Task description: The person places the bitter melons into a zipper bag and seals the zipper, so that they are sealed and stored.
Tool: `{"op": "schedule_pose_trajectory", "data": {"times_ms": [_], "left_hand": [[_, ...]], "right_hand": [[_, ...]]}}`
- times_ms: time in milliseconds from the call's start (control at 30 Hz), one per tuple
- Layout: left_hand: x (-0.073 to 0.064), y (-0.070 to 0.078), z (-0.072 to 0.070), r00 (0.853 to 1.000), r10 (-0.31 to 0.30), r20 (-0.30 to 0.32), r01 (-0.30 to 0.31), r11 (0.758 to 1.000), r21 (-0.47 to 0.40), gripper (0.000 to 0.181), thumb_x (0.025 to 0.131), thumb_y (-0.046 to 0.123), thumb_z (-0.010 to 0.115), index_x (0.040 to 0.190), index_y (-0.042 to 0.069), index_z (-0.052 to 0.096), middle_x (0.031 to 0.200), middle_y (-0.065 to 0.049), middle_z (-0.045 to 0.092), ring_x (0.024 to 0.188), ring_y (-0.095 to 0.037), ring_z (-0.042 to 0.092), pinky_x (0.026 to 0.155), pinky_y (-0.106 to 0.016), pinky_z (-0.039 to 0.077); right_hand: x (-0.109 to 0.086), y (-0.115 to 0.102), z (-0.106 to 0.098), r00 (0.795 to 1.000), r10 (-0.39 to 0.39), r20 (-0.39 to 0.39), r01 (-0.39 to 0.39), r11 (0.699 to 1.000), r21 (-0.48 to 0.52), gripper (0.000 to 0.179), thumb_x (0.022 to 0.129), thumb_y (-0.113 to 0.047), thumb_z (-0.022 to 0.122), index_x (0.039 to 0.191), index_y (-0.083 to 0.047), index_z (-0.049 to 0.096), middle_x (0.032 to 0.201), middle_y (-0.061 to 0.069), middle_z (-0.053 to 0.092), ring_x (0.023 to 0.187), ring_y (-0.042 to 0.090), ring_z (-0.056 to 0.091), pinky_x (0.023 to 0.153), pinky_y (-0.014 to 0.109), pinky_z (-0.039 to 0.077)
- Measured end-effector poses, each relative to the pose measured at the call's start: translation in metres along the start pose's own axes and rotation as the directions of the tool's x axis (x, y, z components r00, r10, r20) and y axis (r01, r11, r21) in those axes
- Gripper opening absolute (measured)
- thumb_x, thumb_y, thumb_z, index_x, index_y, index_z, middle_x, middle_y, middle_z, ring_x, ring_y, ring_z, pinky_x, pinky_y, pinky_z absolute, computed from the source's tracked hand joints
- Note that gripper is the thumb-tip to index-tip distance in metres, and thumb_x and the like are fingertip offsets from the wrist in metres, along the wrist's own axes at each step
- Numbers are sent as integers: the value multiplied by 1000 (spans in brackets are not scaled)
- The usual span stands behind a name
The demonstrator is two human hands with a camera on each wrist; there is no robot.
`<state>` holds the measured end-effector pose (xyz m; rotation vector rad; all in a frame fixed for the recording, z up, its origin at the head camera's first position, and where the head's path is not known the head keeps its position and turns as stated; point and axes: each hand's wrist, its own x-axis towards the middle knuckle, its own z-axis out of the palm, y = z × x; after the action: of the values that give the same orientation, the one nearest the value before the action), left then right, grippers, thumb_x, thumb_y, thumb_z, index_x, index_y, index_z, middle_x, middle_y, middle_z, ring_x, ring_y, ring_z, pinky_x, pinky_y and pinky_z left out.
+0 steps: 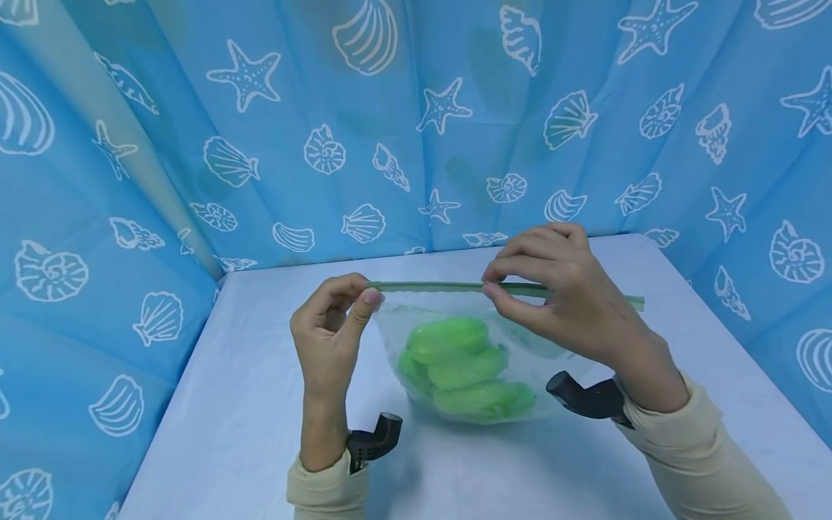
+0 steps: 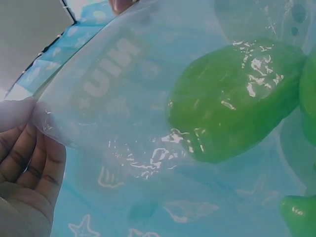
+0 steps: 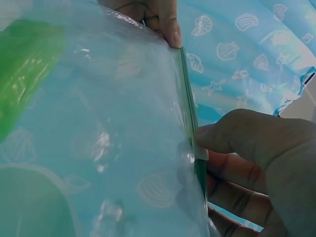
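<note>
A clear plastic zip bag [image 1: 390, 325] hangs from both hands, its green zip strip [image 1: 429, 287] running nearly level across the top. Inside lie several glossy green oblong fruits or vegetables [image 1: 448, 339], whose exact kind I cannot tell. My left hand [image 1: 328, 325] pinches the left end of the strip between thumb and fingers. Partway along the strip, my right hand [image 1: 565, 289] pinches a small pale slider [image 3: 201, 153] with thumb and index finger. To the right of that hand the strip's far end sticks out. Mirrored lettering [image 2: 108, 71] shows through the plastic in the left wrist view.
A white-covered table [image 1: 214, 419] lies beneath the bag. Blue curtains [image 1: 279, 159] printed with white shells and starfish enclose it at the back and both sides. Black wrist cameras [image 1: 377, 437] sit on both forearms, below beige sleeves' cuffs.
</note>
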<state>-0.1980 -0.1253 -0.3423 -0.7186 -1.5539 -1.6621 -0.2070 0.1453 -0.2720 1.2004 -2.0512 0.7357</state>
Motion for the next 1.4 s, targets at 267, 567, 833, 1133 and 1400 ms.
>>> {"op": "schedule_pose_trajectory", "data": {"times_ms": [267, 567, 833, 1133, 1400], "left_hand": [[0, 0, 1, 1000, -4, -3, 4, 1000, 2, 24, 93, 10, 72, 94, -13, 65, 85, -9, 67, 79, -17, 67, 74, -28, 55], [-1, -1, 1, 1000, -11, -6, 10, 1000, -17, 21, 93, 7, 72, 94, -13, 65, 84, -9, 67, 77, -18, 65, 71, -26, 54], [0, -2, 2, 1000, -11, 5, 11, 1000, -13, 18, 93, 5, 71, 94, -12, 65, 84, -10, 67, 77, -18, 64, 71, -26, 54], [-1, -1, 3, 1000, -21, 5, 21, 1000, -3, 16, 93, 4, 71, 93, -12, 65, 83, -9, 67, 76, -18, 65, 72, -28, 54], [-1, 0, 4, 1000, -20, 13, 20, 1000, -11, 17, 93, 4, 71, 93, -12, 65, 84, -8, 67, 77, -18, 65, 74, -28, 55]], "right_hand": [[-9, 3, -6, 1000, 23, 2, -23, 1000, -7, 13, 80, -7, 76, 88, -17, 75, 90, -5, 67, 93, 21, 58, 89, 52, 32], [-14, 4, -19, 999, 25, 22, -25, 1000, -18, 19, 95, -29, 63, 91, -16, 76, 93, -5, 67, 93, 17, 58, 89, 50, 30], [-21, 2, -22, 1000, 21, -1, -21, 999, -46, 31, 100, -37, 57, 89, -15, 76, 90, -5, 67, 89, 16, 57, 86, 48, 30], [-31, 0, -28, 999, 21, -47, -24, 998, -54, 36, 101, -41, 57, 87, -14, 76, 89, -2, 67, 90, 21, 57, 87, 49, 30], [-38, -2, -32, 996, 28, -86, -33, 998, -57, 37, 100, -40, 58, 85, -12, 75, 87, 0, 68, 89, 22, 58, 88, 48, 30]]}}
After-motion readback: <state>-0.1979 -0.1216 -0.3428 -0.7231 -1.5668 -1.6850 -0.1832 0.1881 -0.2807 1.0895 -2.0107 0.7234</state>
